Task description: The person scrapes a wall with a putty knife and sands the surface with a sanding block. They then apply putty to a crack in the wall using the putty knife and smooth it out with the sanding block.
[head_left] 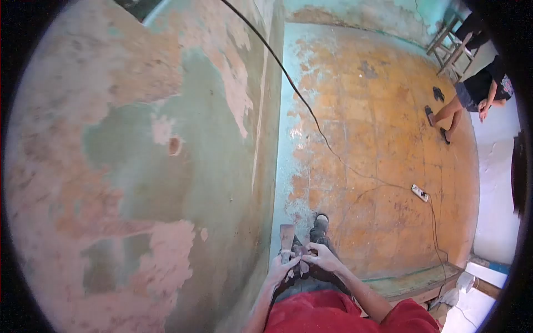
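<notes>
My left hand (pixel 283 267) is closed round a scraper (pixel 287 236), whose flat, wide blade points up and away from me. Just right of it, my right hand (pixel 322 257) pinches a small dark piece (pixel 301 261) between thumb and fingers. Both hands are close together in front of my red shirt, above my legs. What the dark piece is cannot be made out. Beside my hands on the left rises a wall (pixel 222 183) with patchy green paint and bare plaster.
A black cable (pixel 302 100) hangs across the view. A power strip (pixel 420 192) lies on the orange tiled floor (pixel 366 139). Another person (pixel 478 91) stands at the upper right, near a wooden stool (pixel 448 47). A wooden ledge (pixel 422 286) is at the lower right.
</notes>
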A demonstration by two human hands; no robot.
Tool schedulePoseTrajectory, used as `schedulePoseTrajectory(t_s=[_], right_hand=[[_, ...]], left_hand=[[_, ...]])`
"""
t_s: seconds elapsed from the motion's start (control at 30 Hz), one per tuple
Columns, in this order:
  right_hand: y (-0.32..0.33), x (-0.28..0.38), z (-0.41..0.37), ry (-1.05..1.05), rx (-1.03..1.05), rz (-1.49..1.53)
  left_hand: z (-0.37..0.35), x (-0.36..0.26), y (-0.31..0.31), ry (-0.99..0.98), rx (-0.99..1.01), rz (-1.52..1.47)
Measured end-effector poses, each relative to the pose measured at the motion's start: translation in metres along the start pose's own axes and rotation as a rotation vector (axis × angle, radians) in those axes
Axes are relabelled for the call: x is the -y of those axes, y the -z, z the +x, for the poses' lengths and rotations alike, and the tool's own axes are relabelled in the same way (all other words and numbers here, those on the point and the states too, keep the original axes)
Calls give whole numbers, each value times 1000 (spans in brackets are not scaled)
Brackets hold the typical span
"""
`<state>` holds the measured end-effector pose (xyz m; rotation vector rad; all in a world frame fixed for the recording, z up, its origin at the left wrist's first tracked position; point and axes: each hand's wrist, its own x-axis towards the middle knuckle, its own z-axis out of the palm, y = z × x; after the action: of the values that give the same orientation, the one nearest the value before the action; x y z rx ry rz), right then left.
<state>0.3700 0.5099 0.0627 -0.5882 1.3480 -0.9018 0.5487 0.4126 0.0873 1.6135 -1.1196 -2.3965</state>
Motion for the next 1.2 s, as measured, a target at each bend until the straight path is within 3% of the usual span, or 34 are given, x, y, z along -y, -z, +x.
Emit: schedulePoseTrajectory(t_s=[0.07,0.17,0.23,0.3,0.43,0.57,0.7,0.77,0.9,1.03,1.1,1.13,1.2], right_hand=[[7,29,-3,28,6,266],[30,62,-6,1,38,234],[42,102,-16,49,66,136],[51,127,-24,115,-1,199],[75,170,-33,242,45,221],[92,192,-37,223,137,322],[102,204,-28,206,129,180],[95,216,-31,266,114,133],[89,232,-34,234,107,168],[79,245,-37,227,136,208],[73,250,-37,226,219,264],[67,253,-38,217,197,308],[63,260,-42,253,208,268]], left_hand=[[-4,-21,-10,-40,64,-69],[-11,-59,-24,-119,111,-60],[-22,-92,-43,-131,113,-40],[-25,-111,-64,-282,-9,3],[-36,-141,-87,-356,42,8],[-54,-165,-110,-335,115,-301],[-52,-169,-115,-458,-58,-110],[-49,-166,-121,-658,-283,-111],[-68,-178,-123,-608,-381,-81],[-79,-179,-116,-559,-311,-166],[-82,-170,-109,-500,-71,-448],[-83,-168,-104,-510,-30,-453],[-91,-169,-97,-529,-103,-369]])
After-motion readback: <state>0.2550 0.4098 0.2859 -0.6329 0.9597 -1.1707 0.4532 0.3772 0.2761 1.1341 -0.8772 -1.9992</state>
